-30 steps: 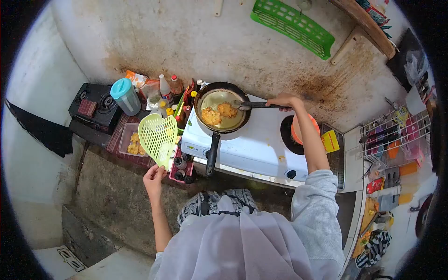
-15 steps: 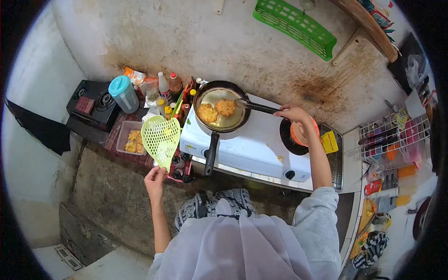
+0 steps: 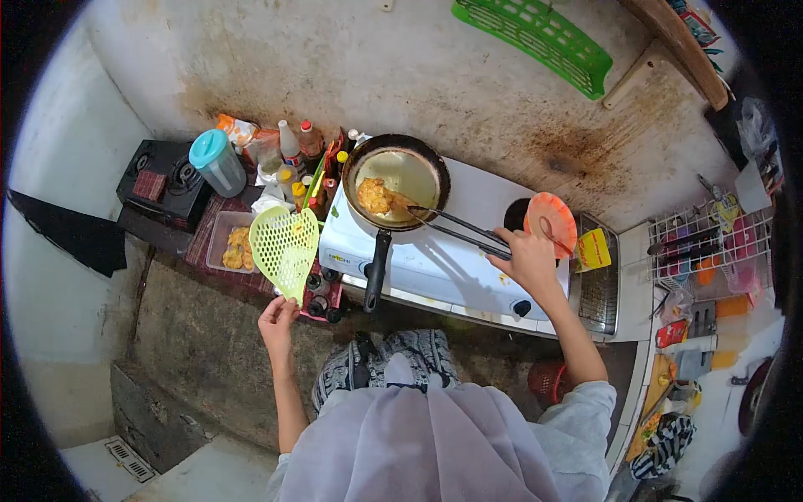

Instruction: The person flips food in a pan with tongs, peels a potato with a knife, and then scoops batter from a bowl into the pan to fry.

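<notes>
My left hand (image 3: 278,316) pinches the handle end of a pale green perforated skimmer (image 3: 284,249), whose flat blade is beside the stove. My right hand (image 3: 527,259) is closed on dark tongs (image 3: 460,229), their two arms a little apart. The tips reach into the near side of a frying pan (image 3: 437,156) holding oil, next to golden fritters (image 3: 376,197) bunched at the left; whether they grip one I cannot tell. The pan is on the left burner of a white stove (image 3: 427,266), its handle pointing toward me. More fritters (image 3: 237,249) lie in a clear container (image 3: 219,243) left of the skimmer.
An orange bowl (image 3: 549,219) with a spoon stands at the stove's right, near a yellow packet (image 3: 592,249). Bottles (image 3: 310,140) and a teal-lidded jug (image 3: 219,163) are at the back left, beside a black stove (image 3: 164,188). A wire rack (image 3: 711,243) is at the right.
My right hand has moved nearer and lower, bringing the tongs to the pan's near side. The right fritter has shifted toward the left one. My left hand still holds the skimmer.
</notes>
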{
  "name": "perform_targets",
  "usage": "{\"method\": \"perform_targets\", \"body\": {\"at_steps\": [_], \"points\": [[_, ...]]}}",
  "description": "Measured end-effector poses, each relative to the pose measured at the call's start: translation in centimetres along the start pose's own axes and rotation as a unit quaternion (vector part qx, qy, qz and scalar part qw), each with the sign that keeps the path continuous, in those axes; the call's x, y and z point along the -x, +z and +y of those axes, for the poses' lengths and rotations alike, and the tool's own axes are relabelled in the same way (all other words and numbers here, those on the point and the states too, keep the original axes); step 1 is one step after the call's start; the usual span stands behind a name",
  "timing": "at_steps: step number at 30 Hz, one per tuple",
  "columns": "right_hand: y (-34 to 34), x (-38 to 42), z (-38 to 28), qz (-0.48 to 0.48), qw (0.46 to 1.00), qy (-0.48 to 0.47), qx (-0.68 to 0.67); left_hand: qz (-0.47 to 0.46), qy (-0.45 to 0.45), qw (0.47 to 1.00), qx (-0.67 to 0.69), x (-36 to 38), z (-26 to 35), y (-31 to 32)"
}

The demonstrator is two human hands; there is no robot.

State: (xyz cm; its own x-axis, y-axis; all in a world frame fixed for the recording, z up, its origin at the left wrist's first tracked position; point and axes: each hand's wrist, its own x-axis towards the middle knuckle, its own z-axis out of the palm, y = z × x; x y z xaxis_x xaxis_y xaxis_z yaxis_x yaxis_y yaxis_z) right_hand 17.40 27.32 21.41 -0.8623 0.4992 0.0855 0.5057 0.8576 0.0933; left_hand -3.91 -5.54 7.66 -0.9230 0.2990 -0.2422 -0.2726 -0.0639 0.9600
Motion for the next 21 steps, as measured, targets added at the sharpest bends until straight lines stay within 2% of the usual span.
{"method": "perform_targets", "body": {"at_steps": [7, 13, 15, 17, 19, 20, 21], "points": [[0.2, 0.5, -0.2, -0.009, 1.0, 0.004, -0.001, 0.008, -0.014, 1.0, -0.014, 0.0, 0.3, 0.7], [0.8, -0.7, 2.0, 0.006, 0.993, 0.054, -0.102, -0.045, -0.002, 0.999, -0.023, -2.5, -1.1, 2.5], [1.6, -1.5, 2.8, 0.038, 0.988, 0.053, -0.138, -0.08, -0.014, 0.994, -0.076, -4.1, -1.0, 4.0], [0.9, -2.3, 3.1, 0.012, 0.982, 0.083, -0.169, -0.093, -0.01, 0.992, -0.086, -6.1, -1.8, 5.5], [1.6, -3.1, 4.4, -0.012, 0.96, 0.107, -0.257, -0.105, -0.006, 0.99, -0.094, -7.8, -1.8, 7.0], [1.7, -3.4, 5.0, -0.039, 0.96, 0.144, -0.238, -0.136, 0.007, 0.986, -0.097, -8.6, -1.7, 7.8], [2.1, -3.7, 6.0, -0.038, 0.961, 0.141, -0.235, -0.167, 0.018, 0.981, -0.098, -9.1, -1.7, 8.6]]}}
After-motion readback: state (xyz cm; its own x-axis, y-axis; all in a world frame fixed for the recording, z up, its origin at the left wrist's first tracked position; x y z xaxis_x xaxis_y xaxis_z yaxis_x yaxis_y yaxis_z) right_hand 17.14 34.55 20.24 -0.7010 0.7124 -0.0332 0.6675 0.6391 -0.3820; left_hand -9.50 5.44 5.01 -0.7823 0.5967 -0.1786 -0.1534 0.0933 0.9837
